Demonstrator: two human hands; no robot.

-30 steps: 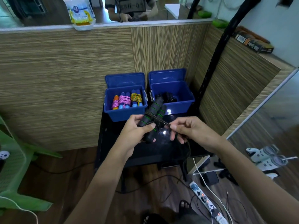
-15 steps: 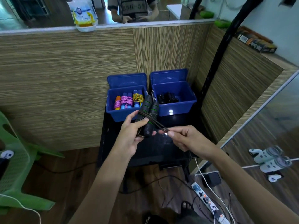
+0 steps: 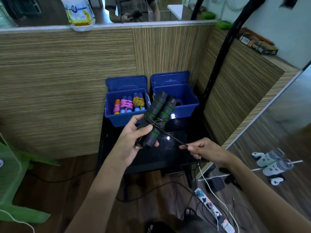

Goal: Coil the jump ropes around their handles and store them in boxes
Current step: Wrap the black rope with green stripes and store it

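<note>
- Striped wood-grain panelling backs a glossy black table in the head view; two blue plastic boxes with raised lids stand side by side at its far edge
- Left box holds finished bundles: pink and yellow braided rope wound round blue and orange handles
- Right box shows only a little dark coil behind the raised handles; its contents are mostly hidden
- Left hand grips the pair of black foam handles, ribbed with green rings, thumb pressed across them, tilted up toward the boxes
- Right hand pinches the thin black cord between fingertip and thumb, well apart from the handles, cord drawn taut
- Since a second ago the right hand has drawn away to the right and the handles have lifted, so the cord now runs straight from the wraps; a turn looks freshly tightened
- Several loops cross the foam mid-length; slack trails below the right hand toward the floor, so coiling seems unfinished
- Foam should grip the slick cord well
</note>
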